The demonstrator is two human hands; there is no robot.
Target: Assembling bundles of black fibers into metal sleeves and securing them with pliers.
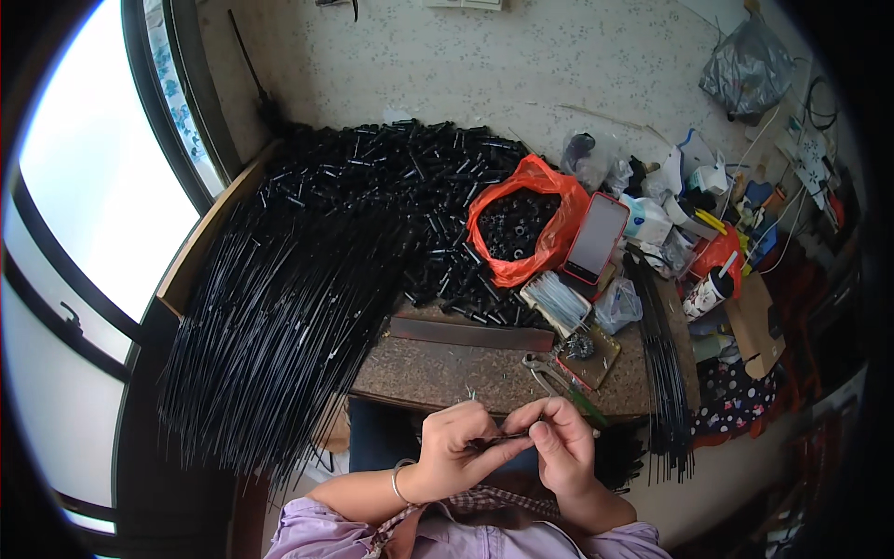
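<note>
Close in front of my body, both hands meet over the near edge of the table (428,396). My left hand (454,452) is closed, its thumb stretched toward the other hand. With bent fingers and thumb pressed together, my right hand (565,450) pinches at the same spot. Between them runs a small, thin dark piece (507,438), mostly covered by fingers, so its kind cannot be told. Just beyond the right hand lie metal pliers (545,373) with a green handle. A flat dark strip (470,334) lies across the table farther off.
Long thin black rods (279,326) overhang the table's left side; a smaller bundle (656,363) hangs at right. Behind are heaped short black tubes (372,177), an orange-red bag (573,219) of small black parts, a phone (598,240), pale thin sticks (557,300) and a patterned cup (705,296).
</note>
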